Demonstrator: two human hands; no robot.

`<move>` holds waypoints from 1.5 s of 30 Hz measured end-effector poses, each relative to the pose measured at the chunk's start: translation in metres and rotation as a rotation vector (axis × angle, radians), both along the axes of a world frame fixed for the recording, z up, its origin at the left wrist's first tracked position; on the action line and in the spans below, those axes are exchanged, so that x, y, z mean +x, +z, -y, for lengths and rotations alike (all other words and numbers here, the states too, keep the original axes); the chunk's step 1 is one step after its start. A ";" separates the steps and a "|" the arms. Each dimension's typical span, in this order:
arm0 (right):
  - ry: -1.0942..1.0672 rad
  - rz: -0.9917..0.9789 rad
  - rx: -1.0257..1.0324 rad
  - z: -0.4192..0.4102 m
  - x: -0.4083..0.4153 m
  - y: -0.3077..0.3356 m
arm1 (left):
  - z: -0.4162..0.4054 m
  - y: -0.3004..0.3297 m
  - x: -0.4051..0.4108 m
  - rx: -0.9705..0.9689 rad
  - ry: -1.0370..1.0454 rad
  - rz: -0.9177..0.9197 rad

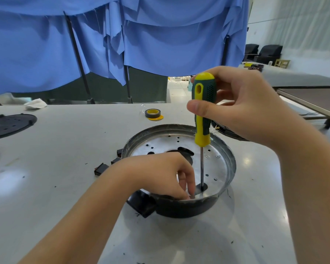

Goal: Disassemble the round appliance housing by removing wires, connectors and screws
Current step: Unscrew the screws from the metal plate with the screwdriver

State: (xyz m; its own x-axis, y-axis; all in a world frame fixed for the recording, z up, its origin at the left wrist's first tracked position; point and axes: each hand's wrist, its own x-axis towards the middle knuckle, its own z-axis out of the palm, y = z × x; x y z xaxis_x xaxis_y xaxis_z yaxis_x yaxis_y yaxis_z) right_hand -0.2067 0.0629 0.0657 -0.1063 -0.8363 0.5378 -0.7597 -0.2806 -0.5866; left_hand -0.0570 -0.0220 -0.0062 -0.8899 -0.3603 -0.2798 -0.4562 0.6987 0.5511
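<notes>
The round housing (225, 159), black outside with a silver perforated metal floor, sits on the white table in front of me. My right hand (242, 105) grips the yellow and green screwdriver (203, 111) upright; its shaft runs down to the housing floor near the front rim. My left hand (160, 172) reaches inside the housing with its fingers curled down beside the screwdriver tip; what the fingertips touch is hidden. A black bracket (141, 204) sticks out from the housing's front left side.
A roll of black and yellow tape (153, 113) lies behind the housing. A black perforated disc (10, 124) sits at the far left. Small black connector parts (101, 168) lie left of the housing. Another dark round part (229, 133) shows behind my right hand. Blue cloth hangs at the back.
</notes>
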 end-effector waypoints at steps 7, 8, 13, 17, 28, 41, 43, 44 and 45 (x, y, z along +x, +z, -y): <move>0.002 0.006 0.018 0.000 0.001 0.000 | 0.000 -0.003 0.000 -0.015 0.006 0.005; 0.002 0.005 0.021 0.000 0.001 0.000 | 0.000 -0.003 0.000 -0.014 0.004 0.009; 0.008 -0.002 0.045 0.000 0.003 0.000 | -0.001 -0.002 -0.001 0.009 -0.007 0.031; 0.018 -0.004 0.053 0.000 0.003 0.000 | -0.003 -0.002 -0.001 0.012 -0.017 0.051; 0.015 -0.001 0.045 0.000 0.003 0.000 | -0.003 -0.002 -0.002 -0.024 -0.052 0.073; 0.008 -0.004 0.031 -0.001 0.002 0.000 | -0.002 -0.001 -0.001 0.015 -0.060 0.066; -0.002 -0.003 0.019 -0.001 0.002 0.001 | -0.001 -0.001 0.000 0.035 -0.059 0.071; -0.006 0.000 0.009 -0.001 0.002 0.002 | -0.001 -0.001 0.000 0.038 -0.057 0.074; -0.008 0.006 -0.005 -0.002 0.002 0.002 | -0.001 -0.001 0.001 0.037 -0.055 0.077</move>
State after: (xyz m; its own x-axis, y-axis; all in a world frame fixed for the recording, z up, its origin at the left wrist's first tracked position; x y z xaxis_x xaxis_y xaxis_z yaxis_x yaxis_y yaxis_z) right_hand -0.2048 0.0648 0.0678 -0.1166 -0.8324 0.5417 -0.7583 -0.2776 -0.5898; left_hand -0.0563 -0.0214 -0.0074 -0.8835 -0.2997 -0.3601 -0.4596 0.7038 0.5417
